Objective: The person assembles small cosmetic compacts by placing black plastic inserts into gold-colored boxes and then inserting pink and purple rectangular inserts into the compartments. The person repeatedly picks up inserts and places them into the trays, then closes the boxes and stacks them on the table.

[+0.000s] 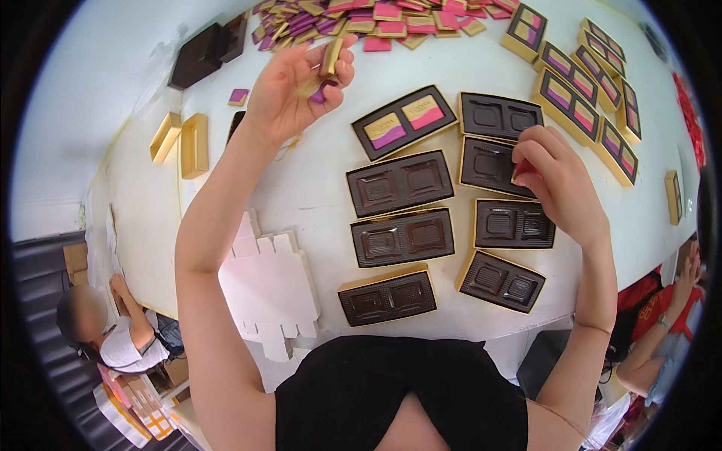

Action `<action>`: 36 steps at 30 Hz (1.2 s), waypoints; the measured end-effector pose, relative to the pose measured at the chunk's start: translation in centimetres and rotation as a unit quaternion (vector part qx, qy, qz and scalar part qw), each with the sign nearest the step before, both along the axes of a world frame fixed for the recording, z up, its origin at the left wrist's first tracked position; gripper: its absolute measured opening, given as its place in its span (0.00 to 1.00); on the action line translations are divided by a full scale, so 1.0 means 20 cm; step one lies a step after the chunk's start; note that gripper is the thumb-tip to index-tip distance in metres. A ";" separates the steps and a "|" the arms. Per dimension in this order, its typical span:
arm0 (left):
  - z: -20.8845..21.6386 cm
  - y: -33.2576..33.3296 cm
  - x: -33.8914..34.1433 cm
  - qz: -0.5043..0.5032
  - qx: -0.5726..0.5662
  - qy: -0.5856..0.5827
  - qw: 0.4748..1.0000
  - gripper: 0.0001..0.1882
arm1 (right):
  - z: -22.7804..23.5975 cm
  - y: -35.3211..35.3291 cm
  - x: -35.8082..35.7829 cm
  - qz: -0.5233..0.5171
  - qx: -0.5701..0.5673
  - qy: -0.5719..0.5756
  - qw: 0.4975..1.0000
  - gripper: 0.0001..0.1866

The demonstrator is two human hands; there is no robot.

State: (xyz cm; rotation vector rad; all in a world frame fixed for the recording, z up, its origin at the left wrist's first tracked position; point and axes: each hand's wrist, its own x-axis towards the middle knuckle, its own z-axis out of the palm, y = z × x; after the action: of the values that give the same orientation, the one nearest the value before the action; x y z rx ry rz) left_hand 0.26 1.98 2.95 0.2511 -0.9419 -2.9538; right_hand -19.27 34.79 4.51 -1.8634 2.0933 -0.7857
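Note:
My left hand (297, 90) is raised at the far side of the table, its fingers closed round a few small flat wrapped squares (330, 57) in gold and purple. Over the second box (487, 162) of the right column, my right hand (560, 177) pinches a wrapped square; only a reddish sliver shows at the fingertips. That box has a dark tray with two square hollows. Several like it stand in two columns, among them a box (400, 183) in the left column. At that column's far end, a filled box (404, 122) holds one gold-and-purple and one gold-and-pink square.
A heap of wrapped squares (391, 22) covers the far edge. Filled boxes (569, 105) cluster at far right. Gold sleeves (194, 146), a loose square (238, 97) and dark trays (199, 56) lie at left. White cardboard (271, 278) is near my left arm. Two people (128, 331) sit at the sides.

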 end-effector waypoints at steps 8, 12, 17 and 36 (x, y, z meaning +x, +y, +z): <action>0.16 0.32 -0.28 -0.042 -0.373 -0.069 0.924 0.15 | -0.05 0.01 -0.14 -0.167 -0.139 -0.263 0.940 0.10; 0.19 0.48 -0.42 -0.013 -0.455 -0.104 0.884 0.14 | -0.13 -0.04 -0.14 -0.255 -0.191 -0.308 0.896 0.05; 0.12 0.63 -0.48 0.039 -0.506 -0.104 0.855 0.18 | -0.19 -0.11 -0.11 -0.286 -0.212 -0.221 0.908 0.05; 0.04 0.66 -0.35 -0.071 -0.953 0.087 0.282 0.21 | -0.16 0.02 -0.03 -0.061 -0.045 0.267 0.961 0.19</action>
State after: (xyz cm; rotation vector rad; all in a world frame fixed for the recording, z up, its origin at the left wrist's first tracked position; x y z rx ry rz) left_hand -6.66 15.13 3.85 -0.2954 -3.0472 0.0374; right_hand -19.86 35.13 1.24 -2.2046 2.5425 -0.4344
